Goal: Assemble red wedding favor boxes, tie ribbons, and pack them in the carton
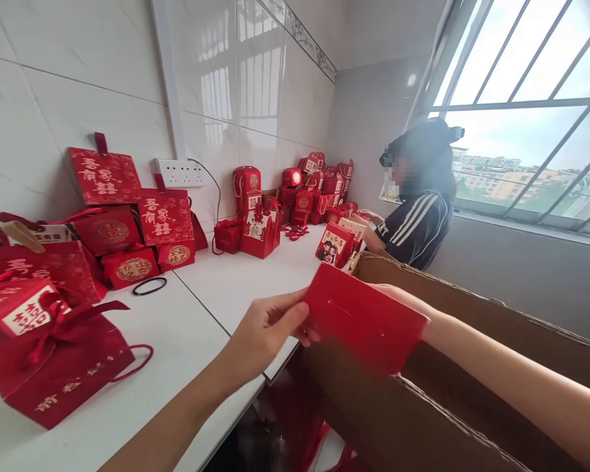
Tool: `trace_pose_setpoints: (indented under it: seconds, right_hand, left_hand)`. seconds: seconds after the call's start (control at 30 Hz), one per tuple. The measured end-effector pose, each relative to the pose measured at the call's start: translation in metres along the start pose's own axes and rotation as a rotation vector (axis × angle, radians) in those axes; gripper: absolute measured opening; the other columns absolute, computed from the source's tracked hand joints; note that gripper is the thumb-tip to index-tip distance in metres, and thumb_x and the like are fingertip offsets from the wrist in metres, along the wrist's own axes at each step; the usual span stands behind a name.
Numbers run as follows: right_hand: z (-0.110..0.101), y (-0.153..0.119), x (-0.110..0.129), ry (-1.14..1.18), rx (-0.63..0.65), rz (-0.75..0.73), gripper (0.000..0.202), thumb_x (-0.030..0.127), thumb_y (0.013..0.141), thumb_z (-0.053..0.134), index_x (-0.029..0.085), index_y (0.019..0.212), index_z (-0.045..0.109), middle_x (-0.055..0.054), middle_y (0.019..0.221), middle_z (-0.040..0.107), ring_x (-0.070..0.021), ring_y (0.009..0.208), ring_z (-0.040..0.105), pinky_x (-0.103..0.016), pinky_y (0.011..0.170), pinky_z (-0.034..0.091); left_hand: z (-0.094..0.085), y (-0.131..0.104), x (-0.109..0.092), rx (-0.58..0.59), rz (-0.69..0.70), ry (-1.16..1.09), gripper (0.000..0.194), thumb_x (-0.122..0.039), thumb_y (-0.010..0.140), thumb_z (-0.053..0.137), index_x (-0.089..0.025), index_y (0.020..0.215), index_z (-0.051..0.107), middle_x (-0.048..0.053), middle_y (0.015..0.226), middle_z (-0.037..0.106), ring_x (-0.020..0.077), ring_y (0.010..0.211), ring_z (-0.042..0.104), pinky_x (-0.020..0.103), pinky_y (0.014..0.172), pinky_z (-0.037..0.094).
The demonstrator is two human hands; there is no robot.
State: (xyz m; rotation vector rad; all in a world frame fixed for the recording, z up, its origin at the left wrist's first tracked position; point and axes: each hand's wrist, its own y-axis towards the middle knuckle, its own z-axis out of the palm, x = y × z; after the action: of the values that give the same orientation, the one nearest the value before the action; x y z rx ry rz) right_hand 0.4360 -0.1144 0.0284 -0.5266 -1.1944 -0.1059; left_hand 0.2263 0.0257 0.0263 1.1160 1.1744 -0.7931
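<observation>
A flat red cardboard piece (366, 321) with a small slit is held up over the edge of a large brown carton. My left hand (273, 328) pinches its left edge between thumb and fingers. Behind its right side is my right hand (398, 295), mostly covered by the red piece, so its fingers are hidden. The lower edge of the piece is blurred. Nearest to my left arm on the white table stands a red gift box (63, 373) with a ribbon and a cord handle.
The open carton (472, 413) stands at the right against the white table (201, 367). Red gift boxes (258, 229) crowd along the wall, near a power strip (181, 173) with a black cable. A black ring (149, 286) lies on the table. Another person (417, 210) works beyond the carton.
</observation>
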Motion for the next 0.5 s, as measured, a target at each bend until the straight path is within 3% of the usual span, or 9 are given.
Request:
trace_pose_setpoints:
  seconds: [0.07,0.17,0.27,0.37,0.43,0.5]
  right_hand:
    - [-0.031,-0.022,0.009,-0.026,-0.201,-0.089,0.011,0.023,0.082,0.061,0.015,0.089,0.064,-0.007,0.079,0.072,-0.0165,0.064,0.068,-0.027,0.061,0.056]
    - [-0.103,-0.053,0.022,-0.228,-0.438,-0.393,0.012,0.027,0.075,0.07,0.02,0.083,0.064,-0.005,0.078,0.071,-0.0149,0.06,0.066,-0.027,0.058,0.053]
    - [-0.184,-0.076,0.014,-0.542,-0.53,-0.207,0.018,0.032,0.072,0.07,0.017,0.079,0.065,-0.01,0.075,0.071,-0.018,0.064,0.067,-0.03,0.06,0.05]
    - [-0.24,-0.075,-0.029,-1.08,-0.593,0.069,0.019,0.03,0.081,0.059,0.017,0.069,0.064,-0.008,0.07,0.07,-0.0166,0.063,0.065,-0.026,0.058,0.047]
    - [-0.257,-0.062,-0.07,-1.206,-0.693,0.13,0.018,0.019,0.076,0.061,0.017,0.058,0.059,-0.006,0.062,0.067,-0.0184,0.061,0.064,-0.027,0.059,0.046]
    - [-0.264,-0.046,-0.112,-1.256,-0.77,0.159,0.011,0.011,0.073,0.06,0.017,0.064,0.062,-0.006,0.07,0.069,-0.0208,0.071,0.066,-0.027,0.066,0.047]
  left_hand:
    - [0.008,0.0,0.018,0.048,-0.036,0.078,0.038,-0.037,0.088,0.051,-0.023,0.123,0.057,0.004,0.094,0.069,0.017,0.086,0.064,0.029,0.077,0.052]
    - [0.008,0.003,0.055,-0.036,-0.061,0.26,0.035,-0.037,0.086,0.052,-0.024,0.118,0.058,0.004,0.102,0.067,0.0187,0.095,0.063,0.032,0.086,0.05]
    - [-0.001,0.006,0.092,-0.171,-0.135,0.375,0.031,-0.039,0.084,0.047,-0.02,0.103,0.061,0.006,0.095,0.068,0.02,0.09,0.064,0.034,0.083,0.051]
    - [-0.011,0.009,0.111,-0.215,-0.222,0.416,0.034,-0.042,0.081,0.048,-0.019,0.103,0.06,0.007,0.094,0.068,0.0201,0.082,0.066,0.035,0.078,0.053]
    - [-0.014,0.008,0.113,-0.193,-0.245,0.441,0.036,-0.042,0.079,0.05,-0.019,0.105,0.059,0.006,0.094,0.068,0.02,0.078,0.067,0.034,0.074,0.054]
    - [-0.014,0.007,0.111,-0.157,-0.262,0.489,0.034,-0.041,0.079,0.05,-0.02,0.104,0.06,0.006,0.094,0.068,0.0205,0.079,0.067,0.032,0.072,0.054]
